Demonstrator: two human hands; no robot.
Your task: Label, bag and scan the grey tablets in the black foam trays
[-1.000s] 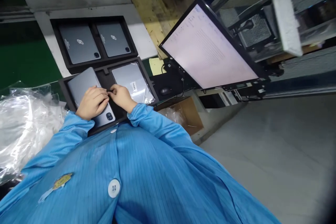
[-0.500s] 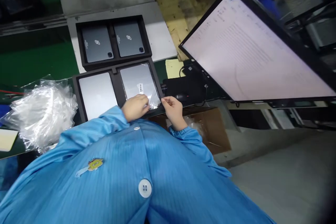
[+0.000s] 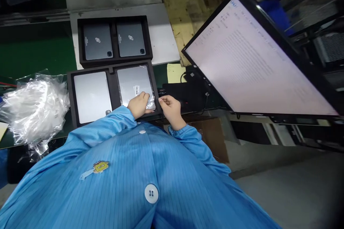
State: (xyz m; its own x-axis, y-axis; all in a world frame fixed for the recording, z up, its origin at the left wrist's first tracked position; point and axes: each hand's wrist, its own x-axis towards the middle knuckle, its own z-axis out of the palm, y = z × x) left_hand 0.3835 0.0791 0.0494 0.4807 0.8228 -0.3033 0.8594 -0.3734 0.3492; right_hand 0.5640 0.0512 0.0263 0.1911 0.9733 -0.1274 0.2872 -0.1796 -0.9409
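A silver tablet in a clear plastic bag [image 3: 132,77], with a small barcode label, lies in the right compartment of the near black tray [image 3: 114,94]. My left hand [image 3: 139,105] rests on its lower end, fingers bent over the film and thumb apart along the bottom edge. At the tray's lower right corner is my right hand [image 3: 171,110], thumb and forefinger pinched together; what they hold, if anything, is too small to make out. The left compartment holds another silver tablet [image 3: 91,94], its camera corner showing near my left sleeve.
Behind stands a second black tray [image 3: 114,59] with two dark grey tablets [image 3: 98,44]. A heap of clear plastic bags [image 3: 37,105] lies at the left. To the right are a yellow paper pad [image 3: 175,73], a large monitor [image 3: 242,61] and a cardboard box [image 3: 215,137] below the table edge.
My left thumb has spread away from the fingers on the bagged tablet. My right hand stays pinched by the tray corner. The view has shifted slightly, uncovering the left tablet's camera corner.
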